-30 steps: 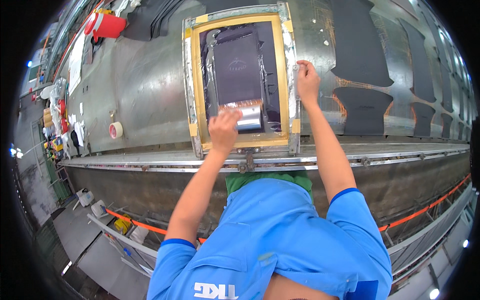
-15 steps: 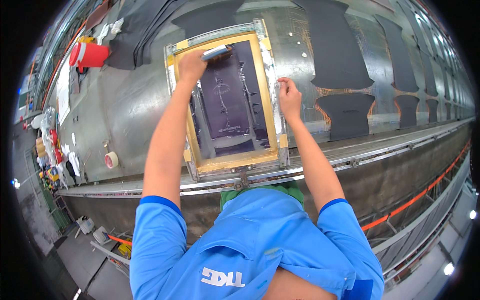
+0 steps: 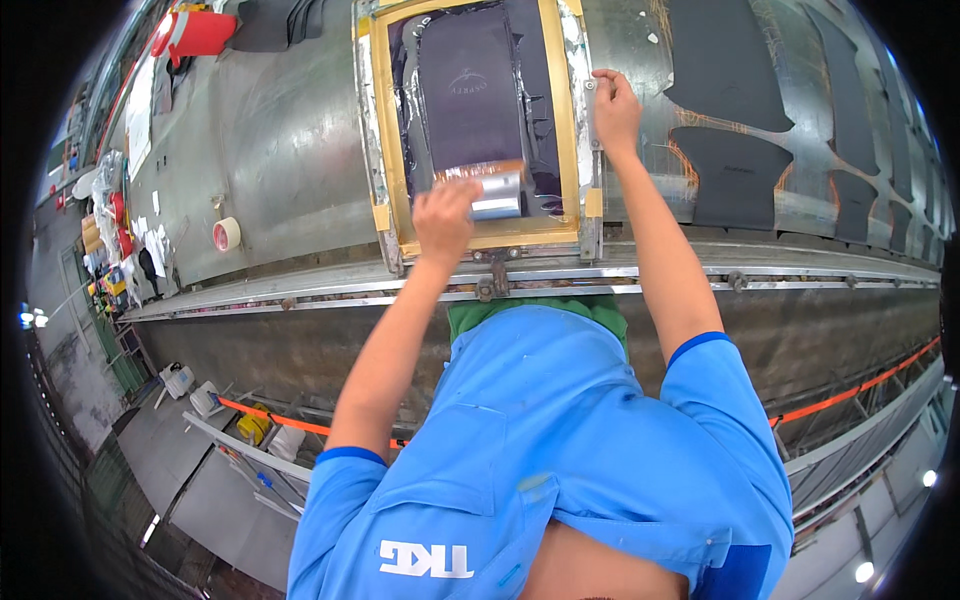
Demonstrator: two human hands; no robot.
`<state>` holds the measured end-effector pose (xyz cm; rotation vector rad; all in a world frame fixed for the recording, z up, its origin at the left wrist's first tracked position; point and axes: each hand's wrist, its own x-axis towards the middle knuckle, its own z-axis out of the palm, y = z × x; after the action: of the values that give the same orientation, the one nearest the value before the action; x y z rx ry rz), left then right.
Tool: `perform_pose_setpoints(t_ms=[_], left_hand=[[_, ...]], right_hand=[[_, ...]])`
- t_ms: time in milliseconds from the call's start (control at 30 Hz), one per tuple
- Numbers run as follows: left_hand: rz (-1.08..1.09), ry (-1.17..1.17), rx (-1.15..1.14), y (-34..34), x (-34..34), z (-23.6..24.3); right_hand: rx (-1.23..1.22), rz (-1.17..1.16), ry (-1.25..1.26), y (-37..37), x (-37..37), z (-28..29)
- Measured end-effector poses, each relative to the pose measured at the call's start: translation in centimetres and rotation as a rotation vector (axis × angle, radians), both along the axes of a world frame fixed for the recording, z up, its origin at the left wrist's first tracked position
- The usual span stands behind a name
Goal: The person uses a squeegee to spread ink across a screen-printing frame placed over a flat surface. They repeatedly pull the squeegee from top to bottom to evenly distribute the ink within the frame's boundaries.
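Observation:
A screen-printing frame (image 3: 370,130) with a tan-taped inner border lies flat on the long table. Its dark mesh (image 3: 465,125) bears a printed motif and streaks of glossy ink along both sides. My left hand (image 3: 445,220) is closed round a squeegee (image 3: 497,195), a wide silver blade holder with a brownish edge. The squeegee sits across the near part of the mesh, in contact as far as I can see. At the frame's right rail, my right hand (image 3: 615,108) has its fingers bent round the metal edge, with the thumb side partly hidden.
Dark cut fabric panels (image 3: 735,175) lie along the table to the right. A roll of tape (image 3: 227,234) and a red container (image 3: 200,34) are on the left. A metal rail (image 3: 660,282) with bolts runs along the table's front edge, right before my body.
My left hand has drawn the squeegee from the far end of the mesh to its near end. My right hand stays at the right rail. The whole view has shifted as well.

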<state>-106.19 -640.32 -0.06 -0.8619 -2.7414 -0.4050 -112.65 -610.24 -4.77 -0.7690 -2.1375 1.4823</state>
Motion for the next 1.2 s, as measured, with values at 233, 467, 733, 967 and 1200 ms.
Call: perform_pose_setpoints(t_ms=[233,467,733,967,1200], left_hand=[[0.007,0.052,0.077,0.2,-3.1,0.4],[0.171,-0.105,-0.111,4.2,-25.7,3.6],[0.156,-0.128,-0.255,7.3,-27.6,4.0],[-0.029,-0.045,0.008,2.5,-10.4,2.3],[-0.024,0.002,0.004,-1.8,4.0,1.0]], right_hand=[[0.02,0.013,-0.034,0.2,-0.2,-0.3],[-0.008,0.023,-0.094,-0.9,0.6,1.4],[-0.014,-0.01,-0.098,-0.6,0.7,2.1],[-0.009,0.009,-0.009,-0.4,0.2,0.1],[0.034,-0.009,-0.008,-0.1,-0.2,0.9]])
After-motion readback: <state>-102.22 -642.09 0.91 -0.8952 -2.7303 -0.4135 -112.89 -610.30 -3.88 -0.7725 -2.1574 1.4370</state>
